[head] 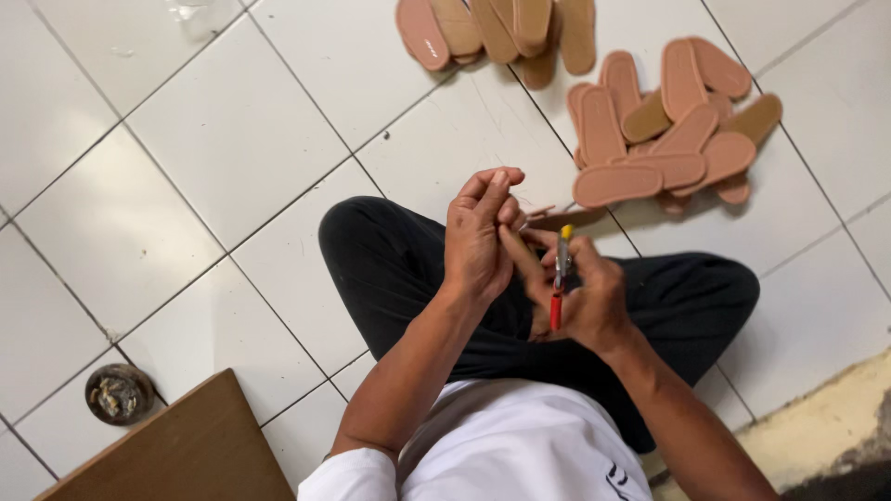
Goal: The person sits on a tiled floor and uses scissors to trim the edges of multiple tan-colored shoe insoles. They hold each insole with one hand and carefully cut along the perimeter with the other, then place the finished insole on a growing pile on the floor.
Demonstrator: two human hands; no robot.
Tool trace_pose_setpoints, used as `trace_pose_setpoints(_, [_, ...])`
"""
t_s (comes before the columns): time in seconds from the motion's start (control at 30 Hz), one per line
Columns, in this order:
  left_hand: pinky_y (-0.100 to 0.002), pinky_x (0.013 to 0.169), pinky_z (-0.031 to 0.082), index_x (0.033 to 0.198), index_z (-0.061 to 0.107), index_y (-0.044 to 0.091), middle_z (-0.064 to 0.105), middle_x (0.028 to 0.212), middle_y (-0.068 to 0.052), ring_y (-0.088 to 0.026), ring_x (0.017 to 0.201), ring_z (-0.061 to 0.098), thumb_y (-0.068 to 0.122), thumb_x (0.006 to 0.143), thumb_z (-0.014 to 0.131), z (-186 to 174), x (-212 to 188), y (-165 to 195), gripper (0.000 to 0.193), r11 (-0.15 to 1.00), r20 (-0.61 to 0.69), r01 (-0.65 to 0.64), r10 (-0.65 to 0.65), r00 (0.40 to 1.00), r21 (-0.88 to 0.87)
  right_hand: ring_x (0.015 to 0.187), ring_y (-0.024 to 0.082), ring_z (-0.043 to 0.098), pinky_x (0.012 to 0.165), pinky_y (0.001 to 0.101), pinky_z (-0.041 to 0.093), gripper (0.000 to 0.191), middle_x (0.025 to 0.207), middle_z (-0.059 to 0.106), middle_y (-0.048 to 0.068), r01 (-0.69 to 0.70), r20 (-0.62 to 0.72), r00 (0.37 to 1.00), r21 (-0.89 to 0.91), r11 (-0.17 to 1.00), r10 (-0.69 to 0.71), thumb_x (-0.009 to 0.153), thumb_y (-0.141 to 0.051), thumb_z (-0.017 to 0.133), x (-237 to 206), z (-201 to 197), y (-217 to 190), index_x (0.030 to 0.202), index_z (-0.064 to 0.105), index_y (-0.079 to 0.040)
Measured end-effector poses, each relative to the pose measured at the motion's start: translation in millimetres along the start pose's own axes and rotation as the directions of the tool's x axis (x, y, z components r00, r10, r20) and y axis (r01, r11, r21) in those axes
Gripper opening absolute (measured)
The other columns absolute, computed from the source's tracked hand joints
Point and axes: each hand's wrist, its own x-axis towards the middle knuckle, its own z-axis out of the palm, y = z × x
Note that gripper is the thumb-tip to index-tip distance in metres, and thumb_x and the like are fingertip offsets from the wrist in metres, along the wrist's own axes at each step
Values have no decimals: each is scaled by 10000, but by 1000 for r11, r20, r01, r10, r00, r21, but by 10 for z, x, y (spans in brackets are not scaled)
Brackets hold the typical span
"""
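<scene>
we are sitting cross-legged on a white tiled floor [232, 139], our right hand [585, 297] closing around a small tool with a red and yellow handle [559, 278], holding it upright just above our lap. our left hand [478, 237] is lifting beside it, fingers curled narrow and touching the right hand's fingers; whether it is pinching anything we cannot tell. piles of tan shoe insoles [664, 125] are lying ahead, a small round tin [119, 392] and a wooden board [190, 455] at our left.
</scene>
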Motion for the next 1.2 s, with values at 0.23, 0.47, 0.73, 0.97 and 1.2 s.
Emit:
trace_pose_setpoints(0.23, [-367, 948, 629, 1197, 625, 28, 727, 1082, -148, -207, 1001, 750, 375, 1079, 443, 297, -210, 65, 409, 933, 251, 189, -271, 929, 306, 676, 4, 463, 591, 179, 397, 257, 784, 559, -66, -346, 63, 937, 313, 885, 344, 870, -56, 850, 259, -928, 13, 1020, 645, -16])
trace_pose_setpoints(0.47, [-369, 860, 670, 1178, 639, 8, 729, 1010, -115, -212, 949, 767, 394, 1099, 511, 511, -203, 118, 414, 819, 318, -17, -204, 926, 574, 747, 59, 537, 677, 189, 455, 303, 845, 620, 16, -118, -66, 991, -68, 991, 113, 955, -59, 879, 207, -1267, -200, 1143, 682, 74])
trace_pose_setpoints(0.73, [-340, 801, 664, 1168, 662, 11, 713, 983, -89, -177, 891, 739, 399, 1087, 549, 402, -157, 174, 413, 863, 260, 5, -158, 952, 504, 692, 184, 613, 645, 313, 527, 1147, 752, 631, 97, -700, 724, 659, 494, 516, 202, 756, -888, 518, -638, -1208, 248, 1162, 681, 172])
trace_pose_setpoints(0.97, [-349, 785, 670, 1164, 669, 10, 715, 971, -91, -179, 873, 742, 404, 1086, 546, 425, -146, 116, 420, 851, 253, 0, -155, 955, 525, 606, 185, 573, 559, 320, 507, 1150, 723, 601, 107, -790, 780, 592, 513, 336, 203, 727, -874, 547, -810, -1194, 448, 1089, 698, 207])
trace_pose_setpoints(1.2, [-341, 803, 672, 1141, 669, 21, 714, 947, -85, -177, 872, 746, 428, 1084, 529, 444, -203, 151, 435, 808, 263, -8, -183, 947, 589, 553, 172, 540, 520, 315, 493, 1126, 690, 576, 111, -803, 778, 587, 524, 282, 224, 732, -846, 574, -758, -1174, 372, 1060, 688, 226])
